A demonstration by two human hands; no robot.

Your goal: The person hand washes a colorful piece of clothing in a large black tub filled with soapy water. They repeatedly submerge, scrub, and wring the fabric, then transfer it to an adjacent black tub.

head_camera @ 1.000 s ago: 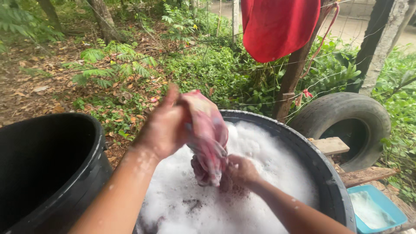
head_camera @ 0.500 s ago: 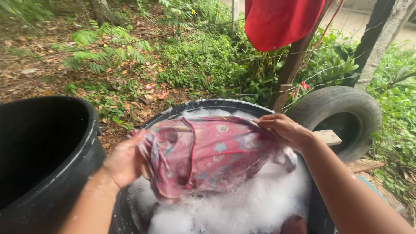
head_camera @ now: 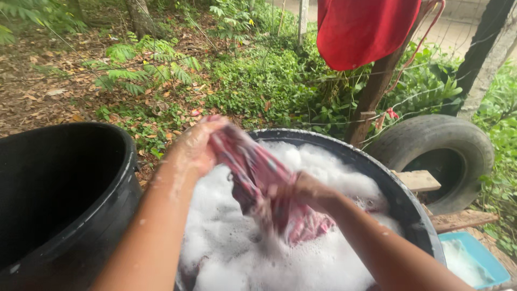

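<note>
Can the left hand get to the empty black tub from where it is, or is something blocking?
Probably yes. The left hand grips the pink cloth over the foam tub; the black tub sits right beside it on the left, top open, with nothing between. The hand is full, though, so the cloth would come along.

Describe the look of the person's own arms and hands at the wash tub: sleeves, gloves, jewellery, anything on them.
Both forearms are bare, with no sleeves in view. The left hand and right hand wear no gloves; no watch or bracelet shows. Rings cannot be judged through the blur. White suds and water droplets speckle both arms.
</note>
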